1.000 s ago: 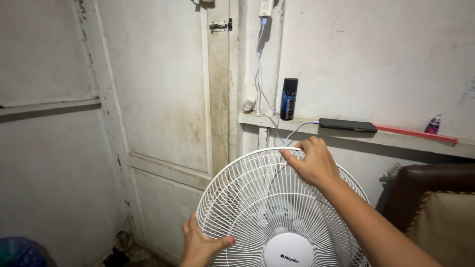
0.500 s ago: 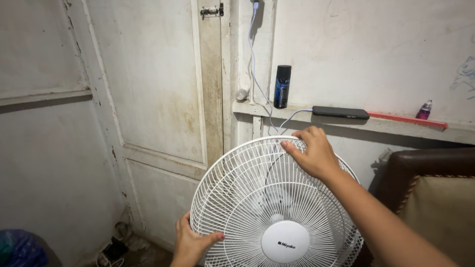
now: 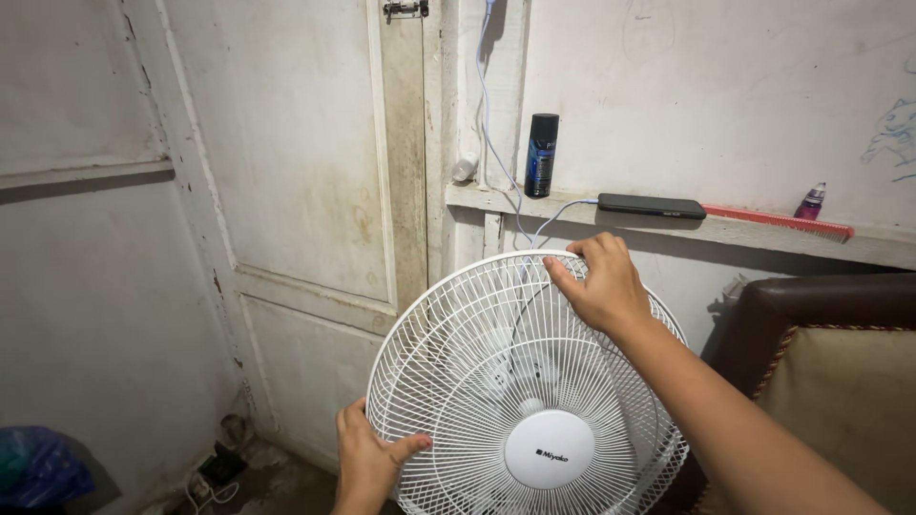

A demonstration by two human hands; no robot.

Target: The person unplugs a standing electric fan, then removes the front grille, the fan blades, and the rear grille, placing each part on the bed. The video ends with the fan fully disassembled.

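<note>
A white electric fan stands before a worn white door, its wire grille gripped at the top rim by the right hand and at the lower-left rim by the left hand, under a ledge holding a black phone.

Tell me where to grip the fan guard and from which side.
Grip the fan guard by its outer rim, at two spread points. The left hand holds the lower left edge and the right hand the top, fingers hooked over from the front. The rim looks like the stiffest part; the thin wires would likely bend.
</note>
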